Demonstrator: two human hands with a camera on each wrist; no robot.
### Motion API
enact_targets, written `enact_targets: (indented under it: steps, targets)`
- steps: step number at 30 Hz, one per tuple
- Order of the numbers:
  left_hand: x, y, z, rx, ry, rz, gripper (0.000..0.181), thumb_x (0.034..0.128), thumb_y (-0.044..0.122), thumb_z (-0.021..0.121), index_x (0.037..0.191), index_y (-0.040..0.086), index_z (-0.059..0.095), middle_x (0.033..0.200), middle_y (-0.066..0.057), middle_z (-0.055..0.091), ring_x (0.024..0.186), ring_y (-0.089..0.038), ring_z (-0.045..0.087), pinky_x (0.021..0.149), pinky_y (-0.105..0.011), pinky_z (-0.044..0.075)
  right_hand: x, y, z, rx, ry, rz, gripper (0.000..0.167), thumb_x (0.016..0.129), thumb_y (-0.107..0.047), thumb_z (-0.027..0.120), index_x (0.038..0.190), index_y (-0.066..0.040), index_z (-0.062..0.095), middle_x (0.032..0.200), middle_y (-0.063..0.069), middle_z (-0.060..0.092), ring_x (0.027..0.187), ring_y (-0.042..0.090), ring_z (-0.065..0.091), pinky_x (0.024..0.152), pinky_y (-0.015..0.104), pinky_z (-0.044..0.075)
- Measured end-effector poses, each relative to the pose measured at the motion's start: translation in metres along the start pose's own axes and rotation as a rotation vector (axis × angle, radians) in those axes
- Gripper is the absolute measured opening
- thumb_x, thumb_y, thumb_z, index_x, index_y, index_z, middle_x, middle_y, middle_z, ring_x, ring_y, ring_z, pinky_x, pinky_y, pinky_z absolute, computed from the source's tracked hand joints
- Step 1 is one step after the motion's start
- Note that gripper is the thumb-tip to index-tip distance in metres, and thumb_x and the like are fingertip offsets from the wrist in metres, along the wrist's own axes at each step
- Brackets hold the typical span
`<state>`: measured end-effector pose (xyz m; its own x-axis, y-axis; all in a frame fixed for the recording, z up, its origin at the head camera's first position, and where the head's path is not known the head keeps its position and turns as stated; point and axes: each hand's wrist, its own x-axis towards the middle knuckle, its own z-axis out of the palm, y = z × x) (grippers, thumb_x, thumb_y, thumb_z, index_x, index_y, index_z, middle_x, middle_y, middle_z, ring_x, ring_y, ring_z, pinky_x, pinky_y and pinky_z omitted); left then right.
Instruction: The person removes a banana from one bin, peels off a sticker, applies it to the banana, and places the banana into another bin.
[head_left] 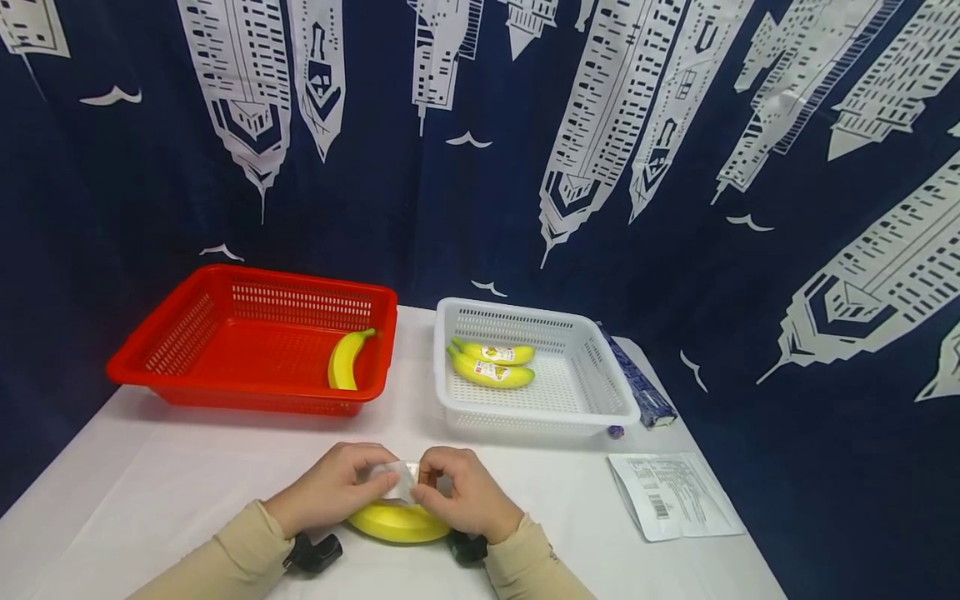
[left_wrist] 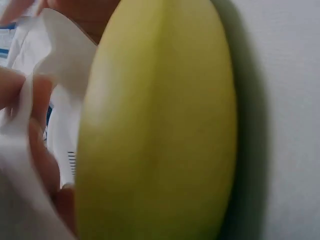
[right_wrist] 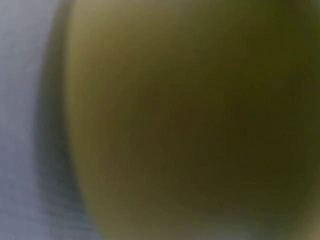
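Note:
A yellow banana [head_left: 397,523] lies on the table just below both hands in the head view. Above it, my left hand [head_left: 337,490] pinches a thin white paper-like piece [head_left: 403,482] between thumb and fingers. The other side of that piece is pinched by my right hand [head_left: 471,493], its fingers curled. The left wrist view is mostly the banana [left_wrist: 160,120], with the white sheet [left_wrist: 65,60] bent beside it. Only a dark, blurred banana [right_wrist: 150,125] fills the right wrist view. What is printed on the white piece is hidden.
A red basket [head_left: 247,400] with one banana [head_left: 345,360] stands at back left. The white basket [head_left: 536,417] beside it holds two labelled bananas [head_left: 491,371]. Right of these are a dark blue box [head_left: 641,387] and a white printed pouch [head_left: 671,496]. A dark curtain [head_left: 375,225] hangs behind.

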<state>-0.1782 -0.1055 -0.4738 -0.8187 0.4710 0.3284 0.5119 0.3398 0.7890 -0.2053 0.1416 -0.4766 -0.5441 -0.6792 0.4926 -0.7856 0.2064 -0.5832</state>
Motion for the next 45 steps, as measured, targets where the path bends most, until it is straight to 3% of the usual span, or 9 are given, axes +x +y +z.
enact_targets:
  steps: [6,9,12,16,21,28,37,45]
  targets:
    - [0.000,-0.001,0.005,0.092,0.069,0.062,0.008,0.0959,0.021,0.074,0.100,0.026,0.077,0.092,0.018,0.072,0.082,0.002,0.061,0.077,-0.023,0.053,0.001,-0.002,0.003,-0.194,0.101,-0.043,0.031,0.093,-0.036,0.073,0.075,-0.019,0.055,0.066,-0.007,0.054,0.063,0.000,0.049,0.059,0.012,0.043]
    - [-0.001,0.000,0.009,0.139,0.062,0.111,0.008,0.0956,0.022,0.075,0.102,0.026,0.078,0.094,0.020,0.072,0.082,0.003,0.060,0.076,-0.023,0.053,0.003,-0.004,0.007,-0.316,0.106,-0.063,0.037,0.094,-0.046,0.073,0.074,-0.021,0.055,0.065,-0.011,0.051,0.062,-0.003,0.044,0.061,0.008,0.036]
    - [-0.002,0.001,0.011,0.190,0.035,0.153,0.012,0.0968,0.022,0.073,0.107,0.027,0.077,0.098,0.020,0.072,0.083,0.004,0.061,0.077,-0.025,0.054,0.005,-0.007,0.010,-0.378,0.108,-0.059,0.036,0.098,-0.045,0.068,0.073,-0.022,0.056,0.063,-0.013,0.048,0.060,-0.005,0.039,0.059,0.007,0.031]
    - [-0.002,0.003,0.013,0.200,0.015,0.140,0.014,0.1004,0.027,0.069,0.112,0.028,0.076,0.103,0.019,0.073,0.087,0.003,0.063,0.081,-0.027,0.056,0.006,-0.009,0.011,-0.338,0.089,-0.009,0.033,0.103,-0.035,0.062,0.073,-0.021,0.058,0.063,-0.013,0.047,0.059,-0.004,0.037,0.057,0.008,0.031]
    - [-0.001,0.003,0.013,0.165,0.032,0.121,0.016,0.1044,0.031,0.062,0.111,0.028,0.076,0.105,0.019,0.073,0.094,0.001,0.067,0.086,-0.029,0.058,0.005,-0.011,0.011,-0.267,0.090,0.023,0.031,0.105,-0.024,0.060,0.075,-0.018,0.057,0.064,-0.011,0.047,0.059,-0.005,0.036,0.054,0.007,0.031]
    - [0.002,0.005,0.011,0.117,0.092,0.088,0.013,0.1040,0.029,0.063,0.103,0.028,0.076,0.097,0.019,0.073,0.084,0.002,0.063,0.082,-0.027,0.057,0.004,-0.006,0.010,-0.166,0.217,0.004,0.028,0.101,-0.007,0.062,0.075,-0.015,0.054,0.065,-0.006,0.051,0.061,-0.004,0.042,0.053,0.008,0.036]
    - [0.002,0.010,0.009,0.077,0.167,0.062,0.010,0.1020,0.023,0.066,0.100,0.023,0.075,0.096,0.014,0.073,0.082,0.000,0.063,0.078,-0.025,0.057,0.007,-0.001,0.009,-0.171,0.361,-0.078,0.029,0.099,0.000,0.062,0.076,-0.014,0.052,0.064,-0.002,0.054,0.062,0.001,0.045,0.056,0.010,0.040]
    - [0.004,0.010,0.009,0.095,0.187,0.100,0.010,0.1018,0.019,0.066,0.097,0.022,0.075,0.091,0.014,0.071,0.080,0.000,0.060,0.074,-0.024,0.054,0.008,0.002,0.010,-0.132,0.389,-0.085,0.026,0.099,0.002,0.061,0.079,-0.012,0.055,0.065,-0.001,0.053,0.064,0.002,0.046,0.060,0.010,0.043]
